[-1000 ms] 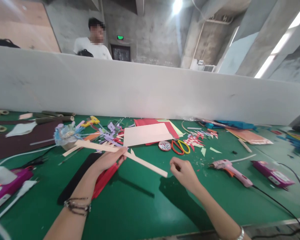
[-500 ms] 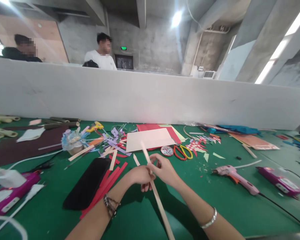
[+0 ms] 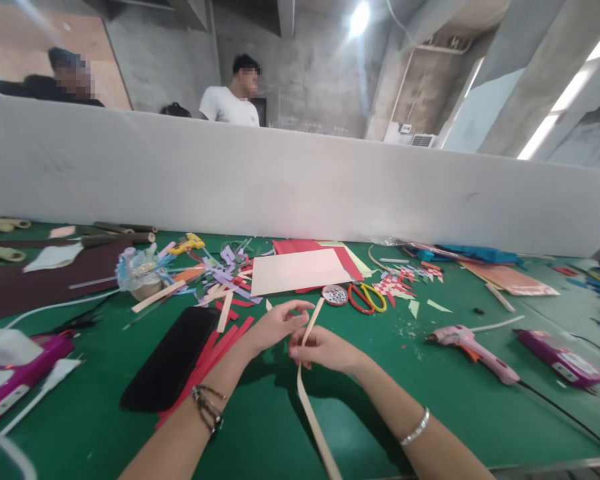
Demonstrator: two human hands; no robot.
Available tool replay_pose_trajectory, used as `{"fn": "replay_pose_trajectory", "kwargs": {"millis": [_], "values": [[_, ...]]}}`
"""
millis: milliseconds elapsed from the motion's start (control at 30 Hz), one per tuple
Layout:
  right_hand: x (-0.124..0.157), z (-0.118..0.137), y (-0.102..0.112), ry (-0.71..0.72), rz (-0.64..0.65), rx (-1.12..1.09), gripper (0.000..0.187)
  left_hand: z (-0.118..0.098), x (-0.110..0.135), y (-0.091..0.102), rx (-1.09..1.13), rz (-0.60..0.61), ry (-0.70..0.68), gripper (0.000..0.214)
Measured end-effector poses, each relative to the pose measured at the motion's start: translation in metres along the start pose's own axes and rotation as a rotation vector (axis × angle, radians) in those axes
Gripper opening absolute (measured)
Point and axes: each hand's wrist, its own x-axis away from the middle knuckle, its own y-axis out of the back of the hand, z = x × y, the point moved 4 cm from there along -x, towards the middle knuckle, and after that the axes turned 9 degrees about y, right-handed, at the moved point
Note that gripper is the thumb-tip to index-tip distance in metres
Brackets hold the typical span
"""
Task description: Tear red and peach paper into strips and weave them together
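Observation:
A long cream paper strip (image 3: 314, 420) runs from the table's near edge up between my hands over the green table (image 3: 430, 407). My right hand (image 3: 325, 348) is closed around the strip near its upper part. My left hand (image 3: 279, 324) pinches the same strip just left of it, thumb and forefinger curled. The strip's top end points toward a round tin of googly eyes (image 3: 335, 294). Red paper strips (image 3: 215, 353) and a black sheet (image 3: 173, 357) lie under my left forearm.
Red and yellow scissors (image 3: 364, 297), a cream sheet on red paper (image 3: 303, 269), purple scraps (image 3: 227, 277), a pink glue gun (image 3: 473, 345) with cord, and purple boxes (image 3: 560, 357) lie around. A white partition (image 3: 300, 180) backs the table; two people stand behind it.
Both hands slid along the strip and it now bends lower toward the near edge. My left hand has loosened from a fist to a pinch. The camera shifted slightly right.

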Motion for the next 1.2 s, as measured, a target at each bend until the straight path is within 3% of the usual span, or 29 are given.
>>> {"fn": "replay_pose_trajectory", "kwargs": {"millis": [100,267,333,433,567,667,933,1200], "values": [[0.003,-0.003,-0.012,-0.056,0.172,-0.004,0.03,0.004,-0.002,-0.011,0.091,0.091,0.002,0.045],[0.004,-0.003,-0.012,-0.062,0.183,-0.02,0.034,0.011,-0.005,-0.012,0.124,0.049,0.026,0.041],[0.004,-0.002,-0.006,-0.058,0.115,-0.016,0.037,0.012,-0.006,-0.007,0.132,-0.014,0.019,0.041],[0.003,0.0,0.011,-0.014,-0.134,-0.009,0.041,0.011,-0.007,-0.004,0.136,-0.067,-0.005,0.038],[0.005,0.006,0.032,0.124,-0.436,-0.069,0.04,0.009,-0.006,-0.012,0.122,0.0,-0.02,0.035],[0.005,0.011,0.034,0.202,-0.454,-0.041,0.036,0.009,-0.006,-0.018,0.124,0.05,-0.02,0.034],[0.005,0.009,0.032,0.217,-0.453,-0.118,0.029,0.009,-0.004,-0.019,0.152,0.053,-0.019,0.033],[0.005,-0.001,0.039,0.148,-0.571,-0.129,0.03,0.006,-0.003,-0.02,0.048,-0.044,-0.022,0.034]]}}
